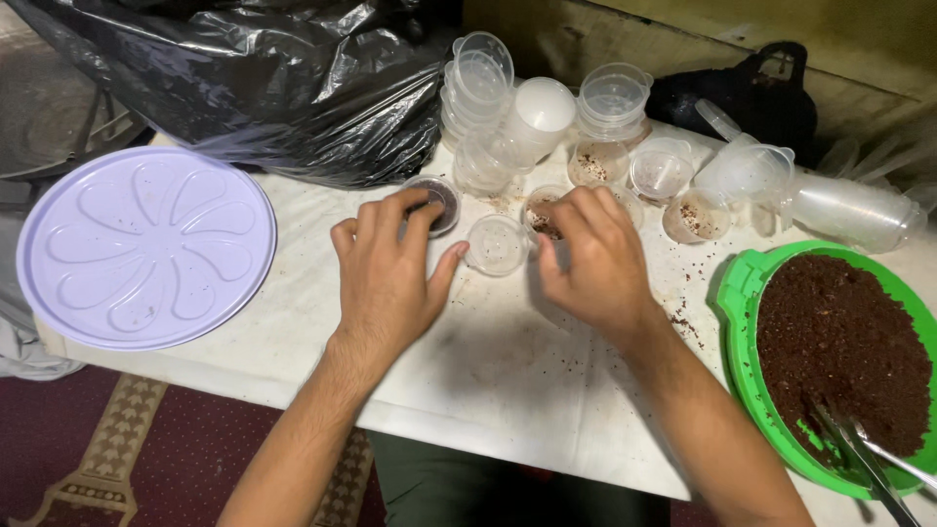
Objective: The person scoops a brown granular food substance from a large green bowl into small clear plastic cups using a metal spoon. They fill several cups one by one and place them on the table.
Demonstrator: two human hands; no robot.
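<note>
At table centre, left hand fingers pinch filled cup; right hand clamps another sauce cup. Press lid evenly w/ thumbs, I'd say.

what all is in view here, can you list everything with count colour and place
filled cup: one, clear with dark contents, under the left fingertips
empty cup: one, clear, between the hands
part-filled cup: one, clear with brown crumbs, at the right fingers
cup stacks: several, clear, back of the table
loose cups: a few, clear, some with crumbs, back right
green bowl: one, holds brown crumbly mix, right edge
metal utensils: exact count unclear, in the bowl
round tray: one, pale lilac, left
plastic bag: one, black, back left
dark bag: one, back right
table: one, white
left hand: on the filled cup
right hand: on the part-filled cup
</note>
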